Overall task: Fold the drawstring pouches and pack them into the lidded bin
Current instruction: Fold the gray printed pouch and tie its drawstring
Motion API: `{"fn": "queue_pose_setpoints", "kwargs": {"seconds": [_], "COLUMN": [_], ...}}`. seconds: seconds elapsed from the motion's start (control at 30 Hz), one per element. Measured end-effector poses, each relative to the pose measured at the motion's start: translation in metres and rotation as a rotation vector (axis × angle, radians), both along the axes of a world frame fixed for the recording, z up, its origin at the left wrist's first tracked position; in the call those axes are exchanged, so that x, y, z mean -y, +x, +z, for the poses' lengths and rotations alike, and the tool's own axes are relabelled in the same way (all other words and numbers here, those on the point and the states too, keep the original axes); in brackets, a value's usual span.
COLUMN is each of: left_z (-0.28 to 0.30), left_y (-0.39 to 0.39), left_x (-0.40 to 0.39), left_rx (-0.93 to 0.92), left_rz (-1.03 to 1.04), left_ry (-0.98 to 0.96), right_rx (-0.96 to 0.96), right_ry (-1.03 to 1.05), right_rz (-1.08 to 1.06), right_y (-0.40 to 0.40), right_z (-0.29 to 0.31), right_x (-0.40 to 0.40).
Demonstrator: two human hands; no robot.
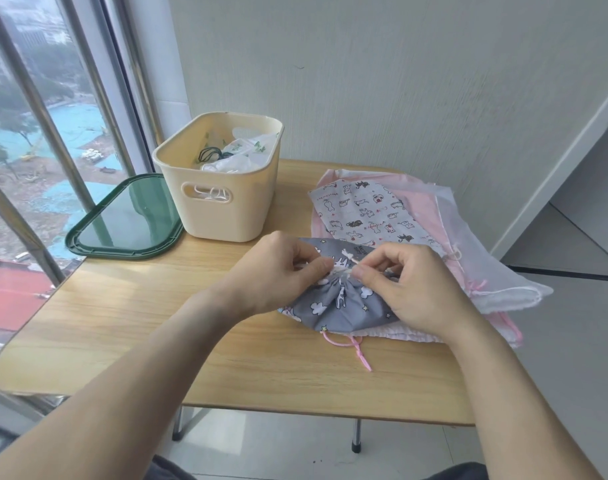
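While both hands, left [278, 271] and right [404, 285], pinch the cord [340, 268] at the grey pouch [333, 306] mouth, folding seems underway; next: flatten, fold, into bin [223, 188].

Worn on the head, looking forward and steeply down from close above. Wide-angle, with bent edges. Left hand [278, 271] and right hand [413, 289] near the middle, forearms running in from the bottom corners. Beyond the hands, wooden table [122, 323] to the far wall; left of them, a window [36, 133]; below them, floor and knees. Single view only, nothing shared
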State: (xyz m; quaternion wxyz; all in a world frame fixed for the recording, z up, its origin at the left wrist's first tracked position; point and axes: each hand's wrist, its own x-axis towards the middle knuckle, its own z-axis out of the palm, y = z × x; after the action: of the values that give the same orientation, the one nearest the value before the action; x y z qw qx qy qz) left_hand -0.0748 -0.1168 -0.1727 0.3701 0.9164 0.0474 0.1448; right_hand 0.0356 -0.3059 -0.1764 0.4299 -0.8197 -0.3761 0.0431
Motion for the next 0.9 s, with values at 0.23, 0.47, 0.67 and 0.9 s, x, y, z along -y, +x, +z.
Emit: {"fn": "queue_pose_setpoints", "kwargs": {"seconds": [0.23,0.47,0.67,0.9], "left_z": [0.005,0.000,0.008,0.016], "left_y": [-0.003,-0.001,0.002,0.005], "left_x": [-0.007,-0.003,0.006,0.017], "left_rx": [0.023,-0.042,0.017,-0.023], "left_rz": [-0.021,0.061,0.105,0.094], "left_ry": [0.045,0.197,-0.193,-0.727], "right_rx": [-0.035,-0.061,-0.096,-0.061], "right_ry": [-0.052,-0.001,-0.020,-0.075], "right_rz": [0.027,0.010,0.059,0.076], "right_y": [0.014,0.003,-0.008,-0.016], "right_z": [0.008,0.003,0.001,-0.001], "right_x": [0.017,0.010,-0.001,-0.011]}}
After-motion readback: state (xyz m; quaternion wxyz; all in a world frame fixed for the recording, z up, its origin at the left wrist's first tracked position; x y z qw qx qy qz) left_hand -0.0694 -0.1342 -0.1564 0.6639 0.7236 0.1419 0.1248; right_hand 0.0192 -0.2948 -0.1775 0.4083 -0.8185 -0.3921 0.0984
